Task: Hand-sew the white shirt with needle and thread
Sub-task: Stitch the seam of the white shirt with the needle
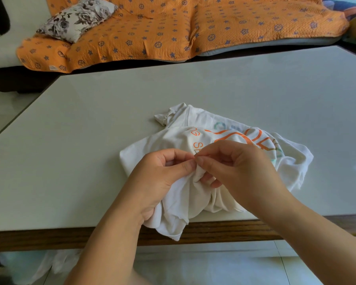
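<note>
Pale-topped table [193,89] with a dark wood near edge fills the middle. Behind its far edge is a sofa under an orange cover [173,27] printed with blue stars and wheels.

White shirt [152,145] lies crumpled on the table at the near edge, a bit right of centre. It is bunched and creased, with part of it hanging over the near edge. The print faces up: orange lettering and curved orange lines, plus some teal shapes toward the right. A ribbed bit of it pokes out toward the far side.

Floral pillow [76,19], grey and white, sits on the left end of the cover.

Left hand [158,177] is over the near part of the shirt. Its thumb and forefinger pinch a raised fold of cloth, and the other fingers are curled into the fabric. Right hand [240,167] meets it fingertip to fingertip, thumb and forefinger pressed together on the needle [196,155], which shows only as a thin dark sliver. Its lower fingers are curled under the fold. Thread is too fine to make out.
</note>
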The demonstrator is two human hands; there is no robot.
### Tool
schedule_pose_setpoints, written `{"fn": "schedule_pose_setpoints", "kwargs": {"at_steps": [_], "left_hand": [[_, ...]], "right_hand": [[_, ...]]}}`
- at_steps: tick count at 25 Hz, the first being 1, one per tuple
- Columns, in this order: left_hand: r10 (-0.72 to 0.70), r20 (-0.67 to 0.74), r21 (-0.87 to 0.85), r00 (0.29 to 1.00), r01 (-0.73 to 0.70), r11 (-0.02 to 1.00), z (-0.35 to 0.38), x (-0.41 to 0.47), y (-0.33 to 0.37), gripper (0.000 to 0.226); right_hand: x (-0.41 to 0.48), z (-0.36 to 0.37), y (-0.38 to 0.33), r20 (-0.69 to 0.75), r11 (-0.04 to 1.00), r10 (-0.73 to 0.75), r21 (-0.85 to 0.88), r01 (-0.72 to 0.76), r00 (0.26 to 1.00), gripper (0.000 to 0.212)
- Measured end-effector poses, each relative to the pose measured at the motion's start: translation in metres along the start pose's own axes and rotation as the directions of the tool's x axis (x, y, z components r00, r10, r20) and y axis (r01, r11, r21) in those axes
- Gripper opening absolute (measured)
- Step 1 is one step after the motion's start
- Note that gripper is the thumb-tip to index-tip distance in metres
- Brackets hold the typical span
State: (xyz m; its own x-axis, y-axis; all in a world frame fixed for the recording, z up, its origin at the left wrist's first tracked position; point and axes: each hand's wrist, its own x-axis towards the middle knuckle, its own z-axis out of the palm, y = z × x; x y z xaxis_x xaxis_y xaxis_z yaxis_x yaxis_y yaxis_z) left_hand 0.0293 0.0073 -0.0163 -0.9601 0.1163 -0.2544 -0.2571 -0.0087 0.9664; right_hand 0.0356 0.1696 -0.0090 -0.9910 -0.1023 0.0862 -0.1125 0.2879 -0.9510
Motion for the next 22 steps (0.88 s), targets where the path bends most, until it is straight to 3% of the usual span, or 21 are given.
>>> {"fn": "schedule_pose_setpoints", "kwargs": {"at_steps": [3, 9, 13, 17, 19, 22], "left_hand": [[0.001, 0.029, 0.055, 1.000, -0.002, 0.998, -0.002, 0.000, 0.001, 0.029], [-0.011, 0.015, 0.123, 1.000, 0.009, 0.992, -0.004, -0.001, 0.003, 0.021], [-0.019, -0.021, 0.125, 1.000, 0.021, 0.992, -0.004, 0.000, 0.003, 0.010], [-0.012, -0.061, 0.101, 0.998, 0.018, 0.995, -0.004, 0.000, 0.003, 0.006], [-0.015, -0.080, 0.091, 0.997, 0.022, 0.996, -0.006, 0.000, 0.003, 0.008], [-0.014, -0.099, 0.078, 0.995, 0.022, 0.997, -0.009, 0.001, 0.002, 0.008]], "right_hand": [[0.003, -0.001, 0.000, -0.056, 1.000, -0.003, -0.005, 0.003, 0.998, 0.011], [0.010, -0.001, -0.004, -0.107, 0.955, 0.073, 0.295, -0.038, 0.992, 0.011], [0.019, -0.010, -0.006, -0.006, 0.783, 0.234, 0.594, -0.185, 0.972, 0.012], [0.028, -0.027, -0.006, 0.110, 0.561, 0.310, 0.781, -0.275, 0.944, 0.015], [0.032, -0.036, -0.006, 0.103, 0.492, 0.329, 0.830, -0.263, 0.939, 0.020], [0.040, -0.048, -0.001, -0.026, 0.449, 0.386, 0.879, -0.163, 0.922, 0.021]]}}
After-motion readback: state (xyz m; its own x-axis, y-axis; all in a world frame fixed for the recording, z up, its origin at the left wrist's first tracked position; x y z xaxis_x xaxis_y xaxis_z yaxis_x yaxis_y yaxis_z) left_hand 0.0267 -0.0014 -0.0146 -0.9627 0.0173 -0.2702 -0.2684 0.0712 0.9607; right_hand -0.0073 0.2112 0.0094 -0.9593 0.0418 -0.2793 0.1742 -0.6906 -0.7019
